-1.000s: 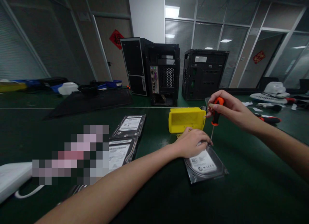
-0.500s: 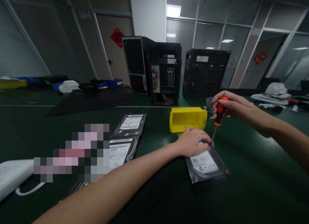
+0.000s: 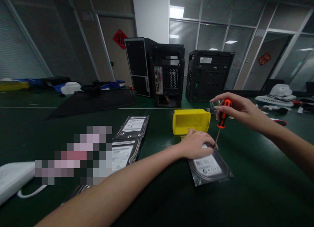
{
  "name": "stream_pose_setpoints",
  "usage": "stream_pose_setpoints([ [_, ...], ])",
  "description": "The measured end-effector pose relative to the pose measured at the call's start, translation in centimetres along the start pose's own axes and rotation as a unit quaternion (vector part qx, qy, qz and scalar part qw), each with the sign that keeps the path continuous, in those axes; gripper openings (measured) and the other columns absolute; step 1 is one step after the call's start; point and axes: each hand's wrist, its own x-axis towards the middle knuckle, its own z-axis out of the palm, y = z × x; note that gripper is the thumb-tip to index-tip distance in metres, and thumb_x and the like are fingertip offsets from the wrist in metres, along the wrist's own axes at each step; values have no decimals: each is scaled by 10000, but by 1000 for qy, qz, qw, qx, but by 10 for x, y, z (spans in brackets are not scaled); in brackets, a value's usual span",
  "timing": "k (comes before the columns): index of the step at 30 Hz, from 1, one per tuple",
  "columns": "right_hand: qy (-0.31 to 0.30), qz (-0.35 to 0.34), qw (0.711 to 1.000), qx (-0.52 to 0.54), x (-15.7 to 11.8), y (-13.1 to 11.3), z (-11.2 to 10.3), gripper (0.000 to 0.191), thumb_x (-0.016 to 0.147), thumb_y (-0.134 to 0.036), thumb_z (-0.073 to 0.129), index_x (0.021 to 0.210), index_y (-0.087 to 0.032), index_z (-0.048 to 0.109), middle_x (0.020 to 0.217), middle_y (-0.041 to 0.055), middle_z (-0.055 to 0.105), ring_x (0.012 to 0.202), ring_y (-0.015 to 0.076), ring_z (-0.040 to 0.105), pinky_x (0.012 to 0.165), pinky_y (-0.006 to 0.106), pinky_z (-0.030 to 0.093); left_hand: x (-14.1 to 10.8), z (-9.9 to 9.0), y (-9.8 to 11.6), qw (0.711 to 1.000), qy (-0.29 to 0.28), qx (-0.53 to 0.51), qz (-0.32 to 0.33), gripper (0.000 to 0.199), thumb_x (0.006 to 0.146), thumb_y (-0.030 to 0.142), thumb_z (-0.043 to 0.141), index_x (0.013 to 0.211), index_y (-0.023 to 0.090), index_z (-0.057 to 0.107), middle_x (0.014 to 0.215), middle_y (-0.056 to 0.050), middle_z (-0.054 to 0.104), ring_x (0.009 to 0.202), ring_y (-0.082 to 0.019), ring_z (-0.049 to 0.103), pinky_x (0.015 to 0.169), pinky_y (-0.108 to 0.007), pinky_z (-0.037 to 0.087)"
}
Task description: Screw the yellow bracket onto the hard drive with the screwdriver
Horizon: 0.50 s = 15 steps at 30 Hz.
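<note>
A silver hard drive with a white label lies flat on the green table. My left hand rests over its far edge, its fingers pressing on the drive near the far right corner. Above that corner my right hand grips a red-and-black screwdriver by the handle. The shaft points down, slightly tilted, and the tip meets the drive's far corner beside my left fingertips; any screw there is too small to make out. Just behind my left hand lies a yellow bin, open side facing me.
More hard drives lie left of centre, partly behind my left forearm. Computer cases stand at the back. A black mat lies back left, a white device near left, and a keyboard back right.
The fingers of my right hand have shifted around the screwdriver handle, with the index finger now lifted and stretched further left. The drive and my left hand have stayed in place.
</note>
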Motion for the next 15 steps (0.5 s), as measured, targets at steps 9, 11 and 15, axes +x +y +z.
stream_pose_setpoints([
  [9,3,2,1000,24,0,-3,1,306,892,-396,327,1035,-230,542,862,29,603,749,141,594,626,276,491,0,-2,0,1000,-13,1,9,302,791,358,401,1019,286,585,1117,9,563,1081,-208,446,883,-377,247],
  [11,2,8,1000,26,-1,-3,-2,300,881,-393,363,1046,-233,554,945,40,614,832,154,593,682,281,493,-1,-2,1,1000,-12,-3,9,308,789,360,400,1026,284,581,1118,9,562,1078,-209,447,884,-378,247],
  [15,7,9,998,70,-1,2,-3,242,841,-395,455,948,-216,576,936,42,623,853,156,599,720,280,493,-1,-3,1,1000,-15,-2,6,323,788,375,402,1051,289,568,1135,8,550,1088,-214,436,887,-381,248],
])
